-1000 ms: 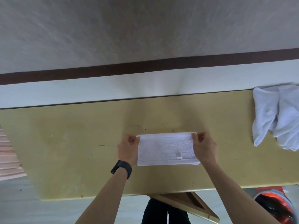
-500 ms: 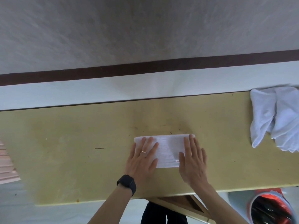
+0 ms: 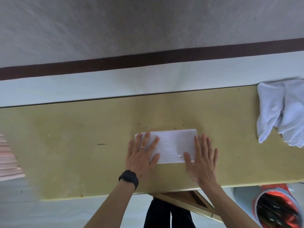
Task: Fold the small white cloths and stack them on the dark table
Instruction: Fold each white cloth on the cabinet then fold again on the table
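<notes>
Cloth (image 3: 172,145) beneath left hand (image 3: 141,159); right hand (image 3: 202,162)

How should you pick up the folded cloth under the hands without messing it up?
Probably pinch the folded cloth at its two short ends, left hand from the left, right hand from the right. It lies flat and long sideways, so holding both ends should keep the layers together.

A grey textured wall (image 3: 148,22) fills the upper frame, crossed by a dark brown stripe (image 3: 148,60) with a white band (image 3: 98,86) beneath it. Below lies a scuffed yellowish tabletop (image 3: 65,145). A triangular wooden brace (image 3: 184,199) shows under its near edge, bottom centre. At lower right sits a red-and-black object (image 3: 276,209) — blurred. A pink ridged shape (image 3: 8,162) meets the left edge, above pale floor (image 3: 49,214).
</notes>
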Demonstrator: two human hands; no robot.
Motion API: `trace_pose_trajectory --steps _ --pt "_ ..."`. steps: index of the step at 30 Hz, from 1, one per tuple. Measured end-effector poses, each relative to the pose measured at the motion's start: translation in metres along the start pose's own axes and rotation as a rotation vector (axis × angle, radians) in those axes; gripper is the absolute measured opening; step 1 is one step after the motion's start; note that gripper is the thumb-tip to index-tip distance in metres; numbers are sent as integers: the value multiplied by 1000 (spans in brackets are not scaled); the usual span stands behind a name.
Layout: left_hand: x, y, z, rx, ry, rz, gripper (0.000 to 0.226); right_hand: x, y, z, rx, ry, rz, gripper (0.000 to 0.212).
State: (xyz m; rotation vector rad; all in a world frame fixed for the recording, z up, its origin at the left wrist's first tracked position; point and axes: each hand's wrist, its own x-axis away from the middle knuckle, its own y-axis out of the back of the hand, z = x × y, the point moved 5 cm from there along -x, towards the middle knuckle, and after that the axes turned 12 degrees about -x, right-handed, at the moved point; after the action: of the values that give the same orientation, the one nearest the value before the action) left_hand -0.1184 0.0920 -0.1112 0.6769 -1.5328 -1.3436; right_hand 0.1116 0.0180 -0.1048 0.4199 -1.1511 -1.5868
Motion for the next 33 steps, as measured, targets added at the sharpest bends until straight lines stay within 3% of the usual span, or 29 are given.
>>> trace_pose_trajectory --steps 2,5,7,11,15,19,23,25,30,33 --pt "6 9 1 -26 58 -16 56 6 12 3 9 18 -83 71" --pt "19 19 4 -46 135 10 52 24 16 31 -4 198 -142 48" --pt "29 23 5 -34 156 57 52 34 5 52 20 283 -77 42" --pt "54 24 3 20 147 114 51 7 -13 75 98 245 42 49" --pt "73 16 -3 32 68 81 50 -18 -23 88 179 338 184 58" --pt "83 15 0 57 22 -71 42 13 -16 83 150 521 139 50" --pt "103 -3 -5 27 -262 -187 50 64 -20 40 125 642 183 73" --pt "110 -16 -4 26 -315 -183 53 78 -21 23 119 648 163 75" --pt "118 -25 -11 37 -321 -226 52 91 -24 11 165 775 46 44" --pt "120 -21 -15 48 -330 -243 54 93 -31 6 110 777 25 39"
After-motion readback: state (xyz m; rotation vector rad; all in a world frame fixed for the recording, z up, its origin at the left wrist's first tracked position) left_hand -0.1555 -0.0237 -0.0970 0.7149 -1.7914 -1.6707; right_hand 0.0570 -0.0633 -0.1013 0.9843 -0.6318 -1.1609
